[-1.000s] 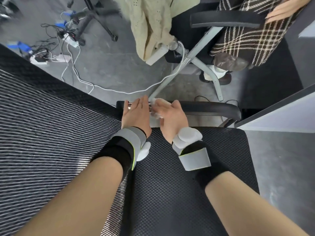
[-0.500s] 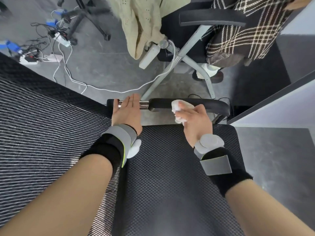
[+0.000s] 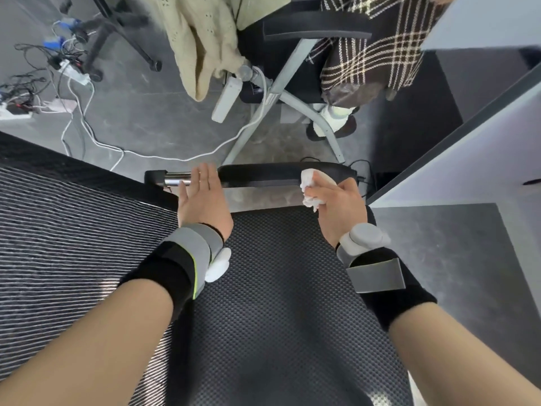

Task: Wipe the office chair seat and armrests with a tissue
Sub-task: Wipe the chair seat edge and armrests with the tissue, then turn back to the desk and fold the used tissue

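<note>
The office chair's black mesh seat [image 3: 278,303] fills the lower middle, and its striped mesh backrest [image 3: 73,244] lies to the left. A black padded armrest [image 3: 263,173] runs across the far edge of the seat, with a chrome bar [image 3: 175,182] at its left end. My right hand [image 3: 336,206] is closed on a crumpled white tissue [image 3: 311,187] pressed against the right end of the armrest. My left hand [image 3: 202,197] lies flat with fingers straight, its fingertips at the chrome bar. Both wrists wear grey and black bands.
Beyond the armrest stands a second chair [image 3: 307,54] with a beige garment [image 3: 202,39] and a plaid cloth [image 3: 374,48] draped over it. White cables [image 3: 87,124] and power strips lie on the grey floor at the left. A white desk panel [image 3: 468,159] rises at the right.
My right hand has slid the tissue rightward along the armrest, from beside my left hand to the armrest's right end. My left hand has stayed at the chrome bar.
</note>
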Demonstrator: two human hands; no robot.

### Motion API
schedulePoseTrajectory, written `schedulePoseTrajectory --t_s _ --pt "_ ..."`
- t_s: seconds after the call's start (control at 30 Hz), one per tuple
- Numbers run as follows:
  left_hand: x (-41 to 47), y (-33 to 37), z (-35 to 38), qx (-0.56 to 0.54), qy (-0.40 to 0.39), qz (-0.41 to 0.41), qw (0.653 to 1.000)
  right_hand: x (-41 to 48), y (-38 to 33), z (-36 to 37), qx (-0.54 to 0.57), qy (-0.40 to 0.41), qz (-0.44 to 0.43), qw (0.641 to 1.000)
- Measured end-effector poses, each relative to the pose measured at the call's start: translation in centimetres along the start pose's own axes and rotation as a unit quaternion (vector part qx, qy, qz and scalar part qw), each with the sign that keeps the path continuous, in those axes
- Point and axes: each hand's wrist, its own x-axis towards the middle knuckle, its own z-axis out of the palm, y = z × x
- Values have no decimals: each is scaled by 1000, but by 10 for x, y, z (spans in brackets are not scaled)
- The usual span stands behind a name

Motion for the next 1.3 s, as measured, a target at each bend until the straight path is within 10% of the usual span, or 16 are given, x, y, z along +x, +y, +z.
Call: schedulePoseTrajectory --t_s 0.23,0.8,1.3 --pt "-30 60 -2 -71 52 121 989 -27 25 -10 20 -5 -20 1000" --pt "-136 176 -25 -464 -259 145 835 -161 41 -95 131 101 180 970" --pt "-298 295 -79 -367 -312 336 809 -335 74 -200 263 268 315 872"
